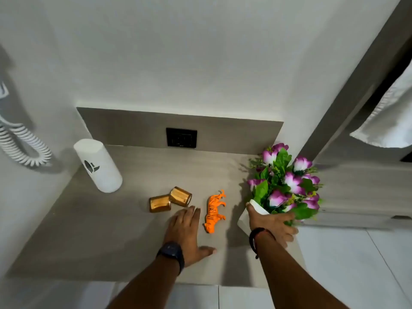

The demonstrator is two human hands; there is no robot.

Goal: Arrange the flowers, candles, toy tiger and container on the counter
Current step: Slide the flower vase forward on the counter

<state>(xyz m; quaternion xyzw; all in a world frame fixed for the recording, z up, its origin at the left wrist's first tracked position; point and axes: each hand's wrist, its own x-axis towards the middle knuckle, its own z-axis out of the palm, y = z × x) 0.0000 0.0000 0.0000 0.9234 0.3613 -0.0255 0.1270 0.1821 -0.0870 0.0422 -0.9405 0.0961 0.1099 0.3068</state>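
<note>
Fingers (287, 221) of the right hand (270, 224) wrap the flowers' (287, 181) white pot (258, 207); left hand (186, 228) lies flat, empty.

This looks like a hotel room's vanity corner. A wall-mounted hair dryer with a white coiled cord (24, 143) hangs on the left wall, a white towel (389, 114) hangs at the far right, and a black socket plate (181, 137) sits in the grey backsplash behind the grey table (89, 230). White floor tiles (356, 264) show at the near right.
</note>
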